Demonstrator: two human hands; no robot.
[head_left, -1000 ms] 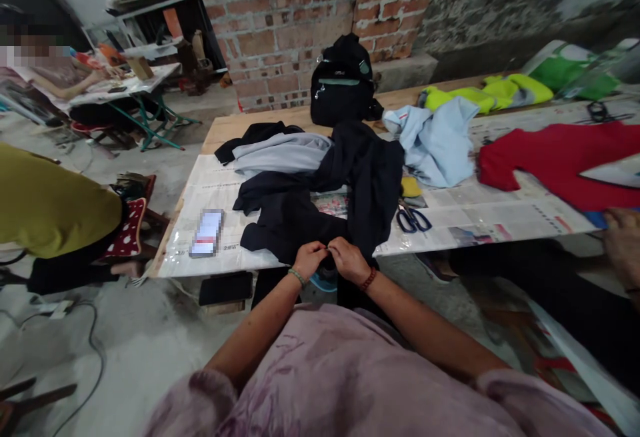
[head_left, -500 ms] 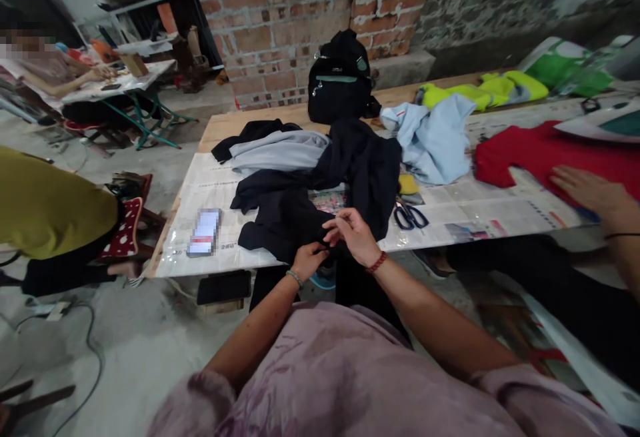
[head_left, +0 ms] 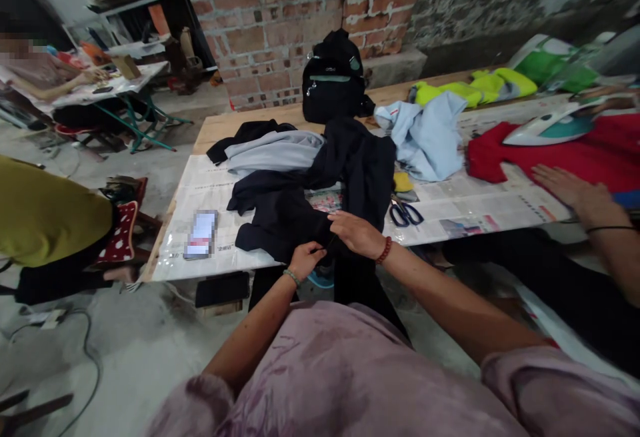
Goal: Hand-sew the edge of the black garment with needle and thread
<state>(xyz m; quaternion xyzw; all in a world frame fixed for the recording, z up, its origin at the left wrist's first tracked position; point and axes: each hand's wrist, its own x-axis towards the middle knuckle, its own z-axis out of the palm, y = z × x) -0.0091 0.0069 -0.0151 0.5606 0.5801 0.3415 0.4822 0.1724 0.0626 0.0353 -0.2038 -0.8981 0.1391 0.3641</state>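
A black garment [head_left: 280, 220] lies bunched at the table's front edge, partly hanging over it. My left hand [head_left: 306, 260] pinches its near edge between thumb and fingers. Close by on the right, my right hand [head_left: 357, 234] has its fingertips pressed together at the cloth; whatever is between them is too small to make out. Dark cloth [head_left: 360, 170] and a grey garment [head_left: 275, 150] are heaped just beyond. To the right of my hands lie dark-handled scissors [head_left: 406, 213] and a small yellow piece [head_left: 403, 182].
A phone [head_left: 201, 234] lies at left on the paper-covered table [head_left: 175, 190]. Behind stand a black backpack [head_left: 333, 84] and a light blue garment [head_left: 430, 137]. At right, a co-worker's hand [head_left: 563, 184] rests on a red garment [head_left: 493, 150] beside an iron [head_left: 550, 127].
My right hand has turned and its fingertips have come together at the cloth. My left hand keeps its pinch. The co-worker's iron has slid left over the red garment.
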